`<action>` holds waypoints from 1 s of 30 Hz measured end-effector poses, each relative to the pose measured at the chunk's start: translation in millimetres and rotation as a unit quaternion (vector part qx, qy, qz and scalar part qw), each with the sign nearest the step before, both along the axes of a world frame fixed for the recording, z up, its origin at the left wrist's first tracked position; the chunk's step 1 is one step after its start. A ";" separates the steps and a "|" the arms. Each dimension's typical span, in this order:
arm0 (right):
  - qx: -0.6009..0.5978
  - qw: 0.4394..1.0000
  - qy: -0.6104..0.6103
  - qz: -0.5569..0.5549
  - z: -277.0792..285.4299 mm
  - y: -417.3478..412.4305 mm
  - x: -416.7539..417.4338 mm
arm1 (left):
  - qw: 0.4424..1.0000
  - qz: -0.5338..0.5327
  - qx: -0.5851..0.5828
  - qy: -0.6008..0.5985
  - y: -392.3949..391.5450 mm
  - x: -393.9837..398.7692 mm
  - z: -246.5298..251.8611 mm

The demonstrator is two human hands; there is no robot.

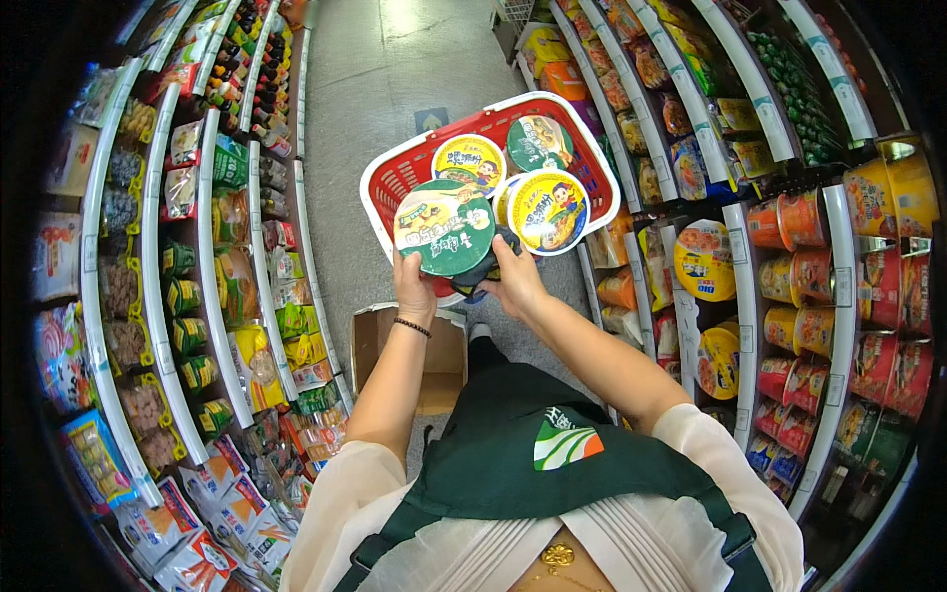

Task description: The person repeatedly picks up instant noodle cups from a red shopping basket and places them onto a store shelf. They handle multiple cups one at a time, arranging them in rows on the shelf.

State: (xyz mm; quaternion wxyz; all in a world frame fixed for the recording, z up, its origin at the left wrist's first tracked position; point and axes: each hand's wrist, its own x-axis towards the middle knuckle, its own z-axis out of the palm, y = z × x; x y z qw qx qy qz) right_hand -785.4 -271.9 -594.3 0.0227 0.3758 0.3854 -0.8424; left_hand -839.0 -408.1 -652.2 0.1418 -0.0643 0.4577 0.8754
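My left hand (416, 290) grips the lower edge of a round instant-noodle tub with a green and cream lid (444, 226), tilted so that its lid faces me. My right hand (518, 275) is closed around a dark handheld object (477, 272) against the tub's right side; its exact kind is partly hidden by my fingers. Beyond both hands is a red plastic basket with a white rim (610, 166). Inside it I see a tub with a yellow and white lid (467, 164), another green-lidded tub (538, 143) and a nearer yellow-lidded tub (549, 211) overlapping the basket's front.
An open cardboard box (410, 355) stands on the grey floor (348, 148) below my forearms. Shelves of packaged snacks and bottles (270, 96) line the left side. On the right, shelves hold bagged goods and several noodle tubs (704, 260).
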 end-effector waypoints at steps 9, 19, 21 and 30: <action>0.086 0.980 -0.144 0.107 -42.5 2.6 7.8 | 0.992 0.038 0.005 -0.122 33.5 -6.5 -43.0; 0.155 0.972 0.011 0.175 -10.5 12.9 36.8 | 0.972 -0.123 0.026 -0.196 29.6 -17.8 -87.7; 0.108 0.978 0.011 0.176 14.1 25.9 51.7 | 0.967 -0.147 0.014 -0.207 23.7 -21.9 -95.8; 0.098 0.987 0.099 -0.082 137.8 126.2 208.9 | 0.943 -0.111 -0.271 -0.157 59.7 36.8 3.0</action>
